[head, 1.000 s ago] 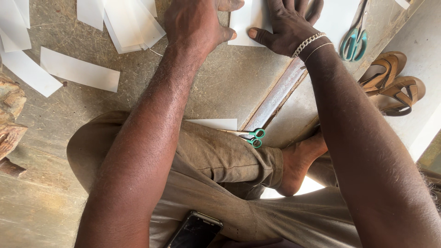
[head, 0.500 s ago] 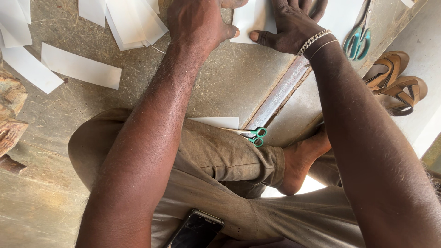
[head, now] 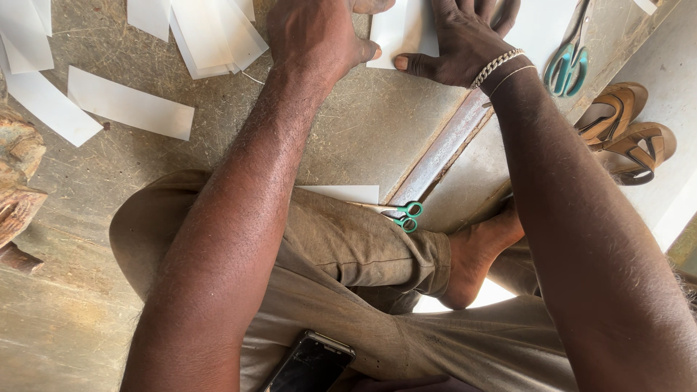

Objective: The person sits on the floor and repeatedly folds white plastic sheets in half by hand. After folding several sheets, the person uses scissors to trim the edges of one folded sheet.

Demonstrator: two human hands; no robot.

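Both my arms reach forward to a white paper sheet [head: 406,29] lying on the concrete floor at the top edge of the view. My left hand [head: 319,36] is at the sheet's left edge, thumb and a fingertip pinching it; its other fingers are cut off by the frame. Wearing a chain bracelet at the wrist, my right hand [head: 465,40] lies flat on the sheet with fingers spread and the thumb pressing the lower edge.
Large teal scissors [head: 570,65] lie right of the sheet. Small green scissors [head: 404,215] rest by my knee on another white piece [head: 345,193]. A metal strip [head: 443,152] runs diagonally. White paper strips [head: 131,109] and a pile [head: 214,29] lie left. Brown sandals [head: 628,131], phone [head: 308,363].
Both hands stay on the white sheet, sliding slightly toward the top of the view. Nothing else has moved.
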